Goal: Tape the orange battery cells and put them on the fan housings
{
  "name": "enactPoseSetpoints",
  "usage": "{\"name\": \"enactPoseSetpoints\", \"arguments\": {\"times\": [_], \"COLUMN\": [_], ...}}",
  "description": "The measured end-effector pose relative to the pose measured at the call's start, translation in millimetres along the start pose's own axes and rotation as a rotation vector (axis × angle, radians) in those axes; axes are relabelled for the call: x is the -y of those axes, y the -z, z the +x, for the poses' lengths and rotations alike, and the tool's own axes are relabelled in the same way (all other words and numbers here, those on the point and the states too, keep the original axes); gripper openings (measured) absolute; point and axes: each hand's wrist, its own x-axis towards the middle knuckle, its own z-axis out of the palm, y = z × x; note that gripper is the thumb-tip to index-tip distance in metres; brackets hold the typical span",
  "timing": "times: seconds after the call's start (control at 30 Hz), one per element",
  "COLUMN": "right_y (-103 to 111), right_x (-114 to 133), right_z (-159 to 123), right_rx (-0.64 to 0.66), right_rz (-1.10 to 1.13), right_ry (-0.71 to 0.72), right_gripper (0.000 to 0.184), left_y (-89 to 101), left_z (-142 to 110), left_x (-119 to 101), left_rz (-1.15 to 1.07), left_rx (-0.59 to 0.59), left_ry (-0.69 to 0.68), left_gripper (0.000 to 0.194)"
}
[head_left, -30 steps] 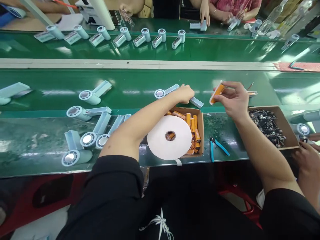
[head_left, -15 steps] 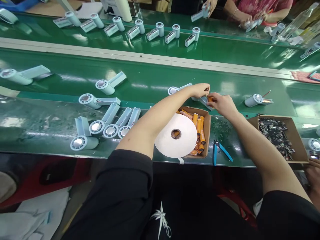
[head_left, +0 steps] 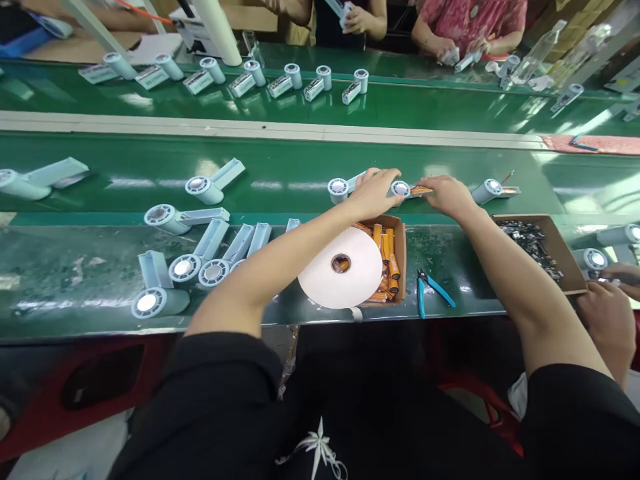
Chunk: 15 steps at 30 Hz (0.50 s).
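Between my hands is a light blue handheld fan body (head_left: 401, 189), its round head toward the left and its open handle toward the right. An orange battery (head_left: 421, 190) lies along the handle. My left hand (head_left: 376, 188) is closed around the fan head from the left. At the far end of the handle, my right hand (head_left: 445, 195) pinches the battery end; its fingertips are partly hidden. Close behind my left hand stands another fan body (head_left: 339, 189). Nearer to me, a white tape roll (head_left: 320, 273) lies over a cardboard box (head_left: 401, 257) of orange batteries (head_left: 388, 250).
Blue-handled cutters (head_left: 434, 292) lie right of the battery box. A box of small circuit boards (head_left: 547, 250) sits farther right, beside a co-worker's hands (head_left: 607, 307). Several fan bodies (head_left: 186, 267) stand at left, and others (head_left: 293, 77) line the far belt, where co-workers sit.
My left hand has moved left, from the battery end onto the fan head. The battery now lies along the handle, and the fan is turned with its head showing. The camera view has shifted.
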Motion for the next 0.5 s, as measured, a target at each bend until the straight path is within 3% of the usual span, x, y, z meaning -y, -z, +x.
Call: {"name": "enactPoseSetpoints", "arguments": {"times": [0.1,0.17,0.23,0.3,0.4,0.5], "right_y": [16,25,29,31,28,21], "right_x": [-14,-8,12,41,91,138], "right_z": [-40,-69,-95,-115,-134,-144], "right_rx": [-0.129,-0.154,-0.141,-0.129,-0.09,0.169], "right_rz": [0.131,0.241,0.342,0.445,0.663,0.935], "right_ry": [-0.042,-0.057,-0.05,-0.015,0.048,0.151], "right_gripper": [0.04,0.035,0.032,0.031,0.037,0.055], "left_y": [31.0,44.5,47.2,41.1,24.3,2.4], "left_z": [-105,-171,-221,-253,-275,-286], "left_x": [2,13,27,35,34,22], "left_rz": [0.04,0.169,0.276,0.331,0.322,0.257], "left_rx": [0.218,0.315,0.305,0.235,0.026,-0.299], "left_ry": [-0.277,-0.322,-0.291,-0.234,-0.155,-0.064], "left_gripper": [0.05,0.066,0.077,0.078,0.077,0.087]}}
